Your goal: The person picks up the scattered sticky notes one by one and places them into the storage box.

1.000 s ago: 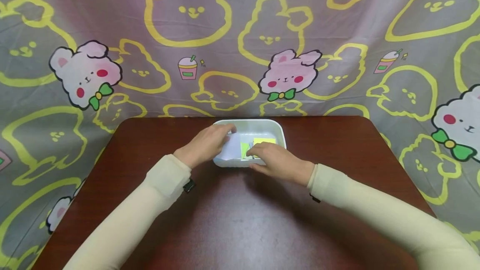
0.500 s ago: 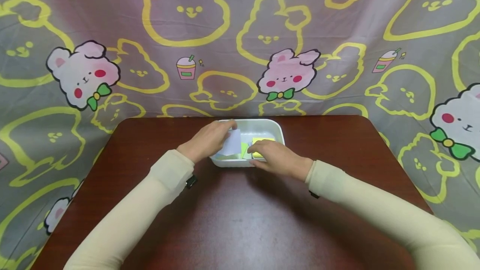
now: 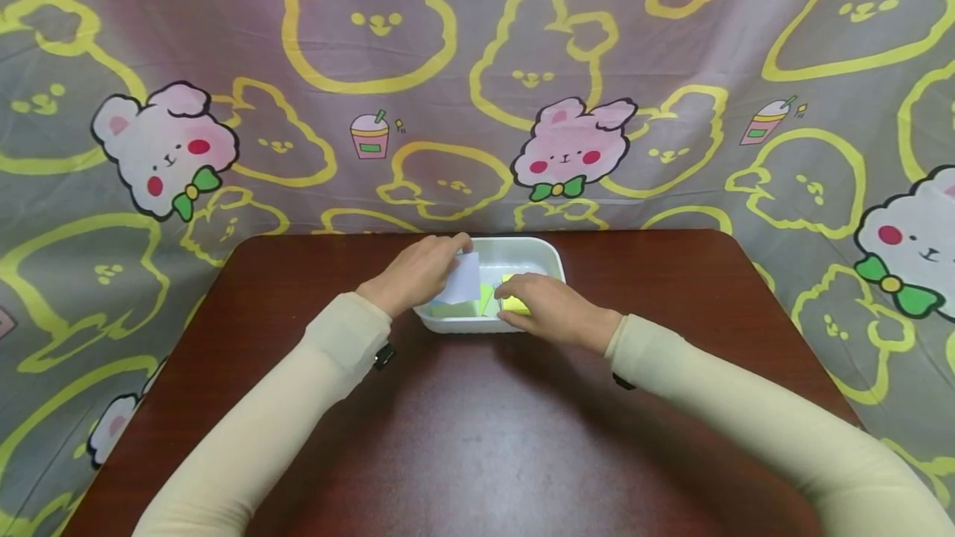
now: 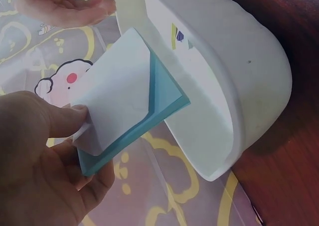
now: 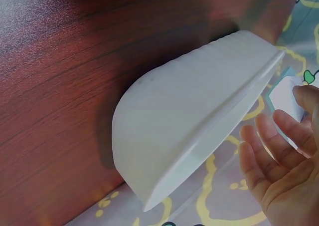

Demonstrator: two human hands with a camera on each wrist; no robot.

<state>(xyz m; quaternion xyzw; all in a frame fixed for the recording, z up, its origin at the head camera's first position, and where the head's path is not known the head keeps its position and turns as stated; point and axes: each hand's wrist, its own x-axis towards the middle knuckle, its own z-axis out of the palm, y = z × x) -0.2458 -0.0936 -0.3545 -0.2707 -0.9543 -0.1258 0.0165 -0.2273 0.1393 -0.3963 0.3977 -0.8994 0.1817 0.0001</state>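
Observation:
My left hand point(image 3: 414, 272) pinches a pad of light blue paper point(image 4: 167, 94) with a white sheet point(image 4: 117, 89) on its face, thumb on the sheet and fingers behind. The pad is tilted over the left part of a white plastic tub point(image 3: 455, 326). Over the tub's right part is my right hand point(image 3: 555, 309), its fingers loosely bent with nothing between them in the right wrist view. Below that hand a yellow paper pad point(image 3: 513, 303) shows in part. A light green paper piece point(image 3: 487, 297) lies between the hands in the tub.
The tub stands near the far edge of a dark reddish-brown table point(image 3: 477, 437). Behind the table hangs a grey curtain point(image 3: 448, 123) with yellow outlines and rabbit prints.
My left hand has raised the paper pad up from the tub's left part and tilted it. The right hand has shifted slightly up, covering more of the yellow pad.

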